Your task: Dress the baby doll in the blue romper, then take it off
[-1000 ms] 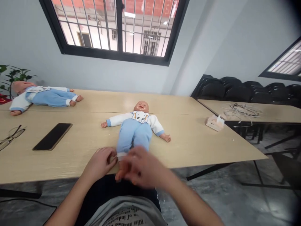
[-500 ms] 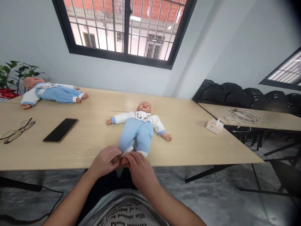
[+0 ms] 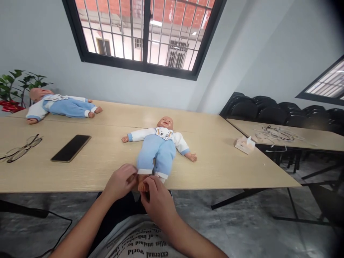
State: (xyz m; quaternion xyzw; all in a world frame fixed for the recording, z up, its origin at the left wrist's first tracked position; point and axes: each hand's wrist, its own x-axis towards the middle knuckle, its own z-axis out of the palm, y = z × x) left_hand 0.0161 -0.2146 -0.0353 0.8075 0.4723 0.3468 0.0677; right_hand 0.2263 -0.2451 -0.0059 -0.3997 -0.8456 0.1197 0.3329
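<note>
A baby doll in a blue and white suit lies on its back on the wooden table, feet toward me at the near edge. My left hand is closed beside the doll's left-side foot, fingers pinched at the white cuff. My right hand is closed around that same foot from the other side. The other foot is hidden behind my right hand.
A second doll lies at the far left of the table by a plant. A black phone and glasses lie to the left. A tissue box sits right; black chairs and cables beyond.
My right hand swept in from a blur over the doll's legs and settled on its foot. The white cuff now sits higher, baring the foot. The view shifted slightly right.
</note>
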